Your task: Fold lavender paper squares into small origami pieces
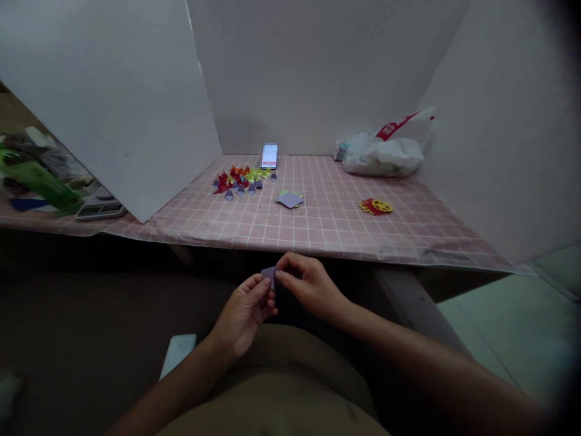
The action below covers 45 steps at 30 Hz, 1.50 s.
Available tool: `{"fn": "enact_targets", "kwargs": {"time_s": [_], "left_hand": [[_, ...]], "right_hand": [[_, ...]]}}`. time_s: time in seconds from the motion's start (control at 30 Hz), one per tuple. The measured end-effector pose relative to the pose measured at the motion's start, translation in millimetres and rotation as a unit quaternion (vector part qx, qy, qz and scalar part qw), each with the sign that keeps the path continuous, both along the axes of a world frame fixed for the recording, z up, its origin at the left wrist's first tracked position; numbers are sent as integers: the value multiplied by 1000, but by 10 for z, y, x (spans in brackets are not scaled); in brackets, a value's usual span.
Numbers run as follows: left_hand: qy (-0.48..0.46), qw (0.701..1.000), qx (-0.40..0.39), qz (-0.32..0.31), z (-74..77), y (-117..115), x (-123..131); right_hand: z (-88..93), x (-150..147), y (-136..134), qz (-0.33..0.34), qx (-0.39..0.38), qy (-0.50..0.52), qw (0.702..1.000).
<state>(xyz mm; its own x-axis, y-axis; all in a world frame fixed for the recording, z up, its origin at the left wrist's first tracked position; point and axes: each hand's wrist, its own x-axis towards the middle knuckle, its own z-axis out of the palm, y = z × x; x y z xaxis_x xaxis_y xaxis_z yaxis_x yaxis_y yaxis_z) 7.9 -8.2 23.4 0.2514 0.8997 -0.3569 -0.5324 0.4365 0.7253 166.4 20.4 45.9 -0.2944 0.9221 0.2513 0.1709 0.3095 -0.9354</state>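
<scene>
A small folded piece of purple paper (268, 275) is held up between both hands, in front of the table's near edge. My left hand (247, 309) pinches its lower left side between thumb and fingers. On its right edge, the thumb and forefinger of my right hand (313, 286) are closed. Beyond the hands, a short stack of square paper sheets (290, 200) lies on the table, purple on top with green and yellow showing beneath. To its left sits a cluster of small folded paper pieces (240, 180) in red, orange, yellow and purple.
A pink checked cloth (327, 227) covers the table, with white panels (327, 72) around it. A lit phone (269, 156) leans at the back. Yellow and red cut-out shapes (376, 206) and a white plastic bag (384, 154) are rightward. A scale (100, 209) stands left; a white device (179, 351) lies low.
</scene>
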Motion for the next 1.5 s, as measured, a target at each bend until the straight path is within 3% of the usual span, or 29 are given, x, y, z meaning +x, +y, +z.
{"fn": "enact_targets", "kwargs": {"time_s": [0.37, 0.63, 0.83, 1.03, 1.2, 1.5], "left_hand": [[129, 984, 99, 66, -14, -12, 9], [268, 937, 212, 75, 41, -25, -20], [290, 934, 201, 53, 11, -6, -35], [298, 934, 194, 26, 6, -8, -66], [295, 937, 189, 7, -10, -3, -74], [312, 922, 228, -19, 18, 17, -89]], "right_hand": [[26, 25, 13, 49, -59, 31, 997], [-47, -11, 18, 33, -87, 17, 996], [-42, 9, 12, 7, -49, -10, 999], [-25, 29, 36, 46, -83, -10, 995], [-52, 19, 13, 36, -72, -20, 997], [-82, 17, 27, 43, -58, -57, 996]]}}
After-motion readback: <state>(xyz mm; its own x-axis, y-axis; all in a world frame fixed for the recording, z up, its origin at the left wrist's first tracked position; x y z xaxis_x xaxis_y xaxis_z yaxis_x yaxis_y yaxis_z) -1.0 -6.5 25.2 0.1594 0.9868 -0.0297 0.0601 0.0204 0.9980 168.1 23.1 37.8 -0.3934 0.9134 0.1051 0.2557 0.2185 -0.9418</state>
